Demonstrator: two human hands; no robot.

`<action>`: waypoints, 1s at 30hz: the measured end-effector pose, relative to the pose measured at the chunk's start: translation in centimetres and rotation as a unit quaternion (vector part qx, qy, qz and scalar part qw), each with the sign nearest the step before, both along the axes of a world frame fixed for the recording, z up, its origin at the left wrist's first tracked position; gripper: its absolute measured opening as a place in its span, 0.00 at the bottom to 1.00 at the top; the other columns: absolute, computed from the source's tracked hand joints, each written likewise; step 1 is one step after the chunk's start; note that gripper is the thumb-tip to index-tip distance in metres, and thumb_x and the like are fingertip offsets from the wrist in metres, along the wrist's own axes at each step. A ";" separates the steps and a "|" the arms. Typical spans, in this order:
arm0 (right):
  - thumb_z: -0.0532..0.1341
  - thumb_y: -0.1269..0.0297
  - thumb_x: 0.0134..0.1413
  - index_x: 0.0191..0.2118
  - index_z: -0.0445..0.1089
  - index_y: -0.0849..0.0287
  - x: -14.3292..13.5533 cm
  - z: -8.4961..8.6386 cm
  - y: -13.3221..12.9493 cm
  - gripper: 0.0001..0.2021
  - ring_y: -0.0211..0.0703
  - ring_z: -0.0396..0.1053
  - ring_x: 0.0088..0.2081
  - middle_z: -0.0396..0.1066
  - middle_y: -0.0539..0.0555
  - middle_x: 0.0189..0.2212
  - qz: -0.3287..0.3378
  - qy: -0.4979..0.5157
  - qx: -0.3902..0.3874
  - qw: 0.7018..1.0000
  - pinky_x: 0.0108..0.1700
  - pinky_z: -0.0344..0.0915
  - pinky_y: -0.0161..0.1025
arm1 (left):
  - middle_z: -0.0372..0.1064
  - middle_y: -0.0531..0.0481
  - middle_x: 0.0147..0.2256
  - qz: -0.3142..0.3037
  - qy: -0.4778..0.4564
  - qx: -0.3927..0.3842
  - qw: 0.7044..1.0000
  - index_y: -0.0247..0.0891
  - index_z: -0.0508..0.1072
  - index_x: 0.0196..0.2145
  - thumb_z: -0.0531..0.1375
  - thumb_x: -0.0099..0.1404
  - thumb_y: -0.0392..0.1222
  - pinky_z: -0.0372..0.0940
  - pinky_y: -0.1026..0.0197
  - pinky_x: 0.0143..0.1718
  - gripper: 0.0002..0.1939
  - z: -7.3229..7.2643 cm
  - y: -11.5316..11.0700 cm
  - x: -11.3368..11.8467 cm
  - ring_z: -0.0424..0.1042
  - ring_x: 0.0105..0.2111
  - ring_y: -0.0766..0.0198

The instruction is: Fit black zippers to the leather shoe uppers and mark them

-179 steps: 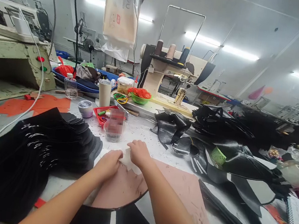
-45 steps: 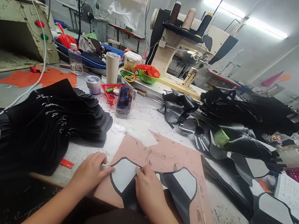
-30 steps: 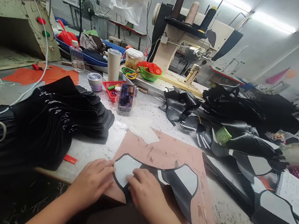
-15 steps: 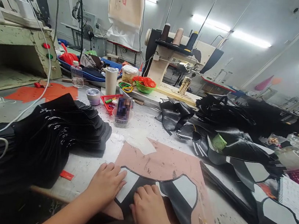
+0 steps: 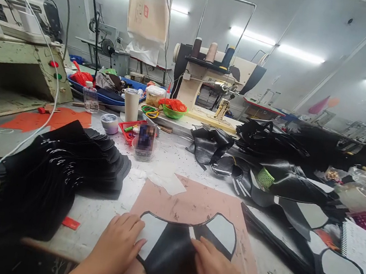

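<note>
A curved black leather piece (image 5: 172, 249) with pale patches at both ends lies in front of me. At its left end, my left hand (image 5: 121, 239) has bent fingers and a thumb closed on the edge beside the pale patch. My right hand (image 5: 217, 269) lies over the right part, fingers stretched out, their tips at a small white strip (image 5: 191, 232) near the upper edge. Its thumb is hidden. Under the leather is a pinkish mat (image 5: 191, 197). The lower part of the piece falls into shadow.
A tall stack of black pieces (image 5: 74, 158) stands at left. More black leather parts (image 5: 286, 178) and a spiral notebook (image 5: 364, 248) lie at right. Behind are a phone-like blurred item (image 5: 145, 143), a white tumbler (image 5: 130, 104) and a sewing machine (image 5: 190, 83).
My right hand has moved right across the leather, uncovering its middle and the white strip, and its fingers have straightened. My left hand stays at the left end. The view has shifted slightly.
</note>
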State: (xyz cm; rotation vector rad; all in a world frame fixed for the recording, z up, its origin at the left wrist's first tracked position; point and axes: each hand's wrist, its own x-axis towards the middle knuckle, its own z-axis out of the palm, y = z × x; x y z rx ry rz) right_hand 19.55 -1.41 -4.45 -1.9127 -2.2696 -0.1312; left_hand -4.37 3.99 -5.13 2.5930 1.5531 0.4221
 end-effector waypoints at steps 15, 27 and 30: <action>0.51 0.62 0.58 0.38 0.73 0.56 4.8 9.2 5.7 0.14 0.39 0.70 0.24 0.76 0.52 0.26 -0.108 -0.026 0.307 0.945 0.25 0.56 0.33 | 0.70 0.47 0.40 -0.072 -0.080 0.055 0.993 0.42 0.68 0.33 0.53 0.59 0.37 0.63 0.55 0.40 0.05 -3.4 -0.6 0.8 0.68 0.39 0.56; 0.53 0.71 0.58 0.50 0.63 0.63 -3.2 6.0 23.5 0.14 0.43 0.69 0.39 0.69 0.61 0.42 -0.086 0.024 -0.020 0.996 0.37 0.62 0.37 | 0.71 0.51 0.38 -0.113 -0.091 0.153 0.977 0.41 0.65 0.35 0.56 0.54 0.33 0.63 0.59 0.39 0.09 -4.8 -0.2 -0.2 0.69 0.37 0.59; 0.56 0.63 0.58 0.50 0.62 0.60 -5.8 2.1 23.8 0.15 0.42 0.67 0.42 0.65 0.57 0.48 0.009 0.037 -0.072 0.997 0.42 0.66 0.44 | 0.71 0.51 0.36 -0.143 -0.082 0.099 0.981 0.40 0.64 0.32 0.57 0.55 0.33 0.64 0.62 0.37 0.06 -4.4 0.3 -0.4 0.69 0.35 0.62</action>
